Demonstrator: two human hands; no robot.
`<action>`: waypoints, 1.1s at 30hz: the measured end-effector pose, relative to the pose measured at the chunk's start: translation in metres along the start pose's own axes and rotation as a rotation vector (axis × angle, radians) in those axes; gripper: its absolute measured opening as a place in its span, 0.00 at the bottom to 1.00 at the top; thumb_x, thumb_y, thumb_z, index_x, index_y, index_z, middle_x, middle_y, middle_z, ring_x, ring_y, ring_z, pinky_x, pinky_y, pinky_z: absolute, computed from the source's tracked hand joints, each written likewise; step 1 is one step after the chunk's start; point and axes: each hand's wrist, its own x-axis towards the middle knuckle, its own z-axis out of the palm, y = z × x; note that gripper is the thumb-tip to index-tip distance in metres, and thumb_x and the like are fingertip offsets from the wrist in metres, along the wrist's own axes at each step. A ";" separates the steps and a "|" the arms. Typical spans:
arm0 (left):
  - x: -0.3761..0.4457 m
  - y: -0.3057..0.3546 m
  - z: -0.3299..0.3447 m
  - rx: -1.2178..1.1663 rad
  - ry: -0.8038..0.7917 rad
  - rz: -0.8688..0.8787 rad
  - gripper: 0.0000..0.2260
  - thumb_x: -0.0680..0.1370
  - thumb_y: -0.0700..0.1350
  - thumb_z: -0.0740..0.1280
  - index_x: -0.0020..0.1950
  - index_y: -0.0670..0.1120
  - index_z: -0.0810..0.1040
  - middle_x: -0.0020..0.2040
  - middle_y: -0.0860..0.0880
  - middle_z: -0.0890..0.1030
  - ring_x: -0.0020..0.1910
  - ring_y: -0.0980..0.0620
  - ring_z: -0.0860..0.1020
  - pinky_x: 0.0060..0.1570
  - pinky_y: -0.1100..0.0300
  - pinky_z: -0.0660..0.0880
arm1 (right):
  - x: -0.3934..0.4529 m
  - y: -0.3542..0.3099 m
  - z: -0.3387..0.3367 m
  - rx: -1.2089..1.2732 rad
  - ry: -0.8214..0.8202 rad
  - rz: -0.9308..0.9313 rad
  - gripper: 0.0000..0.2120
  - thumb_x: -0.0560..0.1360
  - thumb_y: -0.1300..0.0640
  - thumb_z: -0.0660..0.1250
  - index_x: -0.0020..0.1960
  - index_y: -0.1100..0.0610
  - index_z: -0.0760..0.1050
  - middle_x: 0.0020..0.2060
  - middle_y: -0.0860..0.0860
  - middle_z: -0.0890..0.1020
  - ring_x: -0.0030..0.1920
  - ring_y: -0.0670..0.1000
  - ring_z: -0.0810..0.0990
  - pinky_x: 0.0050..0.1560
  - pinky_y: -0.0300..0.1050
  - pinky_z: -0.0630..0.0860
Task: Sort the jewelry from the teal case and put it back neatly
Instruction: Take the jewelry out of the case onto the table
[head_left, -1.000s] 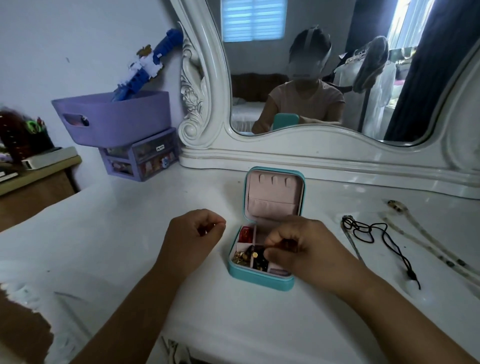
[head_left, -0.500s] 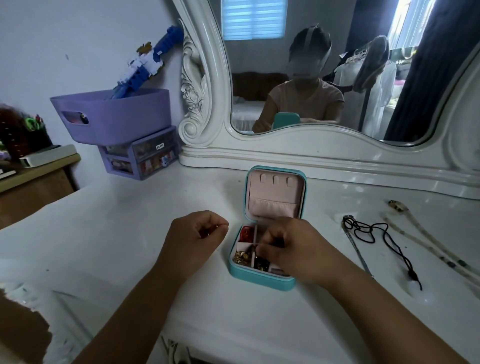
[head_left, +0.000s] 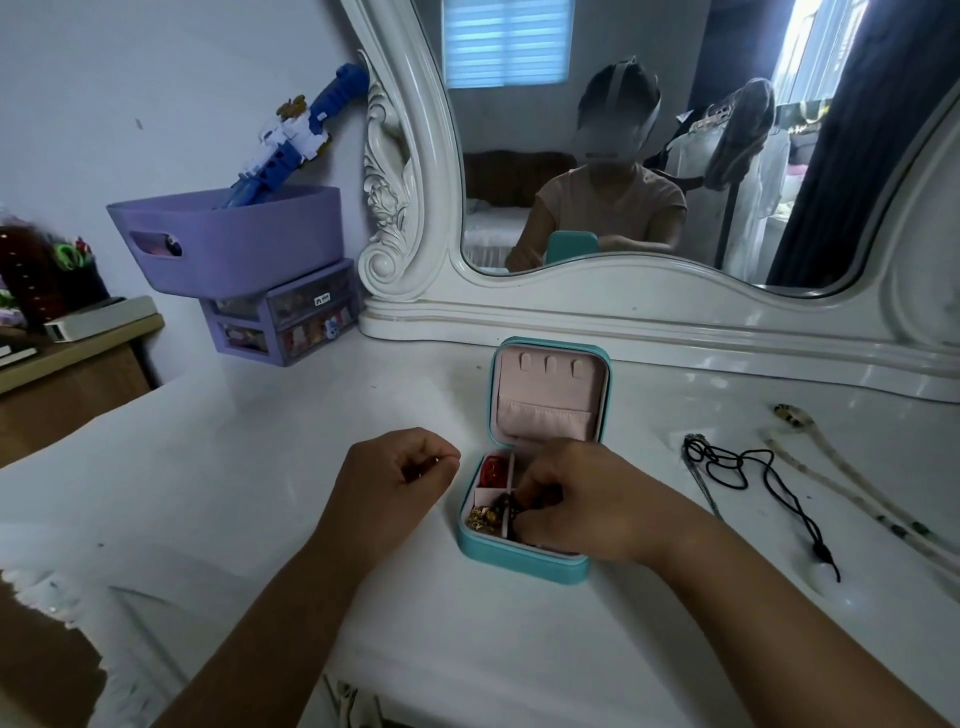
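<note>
The teal case (head_left: 519, 564) lies open in the middle of the white dressing table, its pink-lined lid (head_left: 550, 395) standing up. A red piece (head_left: 491, 470) fills the back left compartment and gold pieces (head_left: 483, 517) the front left one. My right hand (head_left: 587, 504) reaches into the case, and its curled fingers pinch a dark beaded piece (head_left: 509, 506). It hides the right compartments. My left hand (head_left: 395, 478) rests just left of the case, curled round something small that barely shows.
Right of the case lie a black cord necklace (head_left: 748, 467) with a white pendant (head_left: 823, 577), a thin chain (head_left: 701, 483) and a pale beaded strand (head_left: 852, 493). The mirror frame (head_left: 623, 322) stands behind. A purple basket (head_left: 234, 239) sits on small drawers (head_left: 291, 317) at the back left.
My right hand has shifted slightly left and forward inside the case, onto the dark beaded piece. My left hand has stayed curled in almost the same spot.
</note>
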 end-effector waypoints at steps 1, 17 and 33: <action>0.000 0.000 0.000 0.004 -0.001 0.000 0.08 0.73 0.41 0.69 0.37 0.53 0.77 0.33 0.59 0.79 0.35 0.64 0.77 0.34 0.77 0.68 | 0.001 -0.001 0.000 -0.023 -0.001 0.011 0.10 0.67 0.52 0.65 0.35 0.59 0.77 0.34 0.55 0.79 0.34 0.51 0.75 0.35 0.43 0.70; 0.000 0.001 -0.001 -0.027 0.006 -0.024 0.11 0.72 0.40 0.70 0.35 0.56 0.77 0.29 0.60 0.78 0.32 0.63 0.76 0.33 0.76 0.68 | -0.005 0.017 -0.008 0.893 0.248 -0.019 0.06 0.72 0.64 0.67 0.37 0.57 0.77 0.30 0.49 0.80 0.32 0.45 0.77 0.36 0.36 0.75; 0.012 0.052 0.007 -0.232 0.013 0.020 0.06 0.76 0.46 0.65 0.41 0.50 0.79 0.38 0.55 0.82 0.40 0.64 0.79 0.36 0.75 0.72 | -0.009 -0.002 -0.058 1.285 0.339 -0.147 0.06 0.76 0.60 0.61 0.41 0.58 0.73 0.34 0.57 0.82 0.42 0.60 0.70 0.26 0.37 0.70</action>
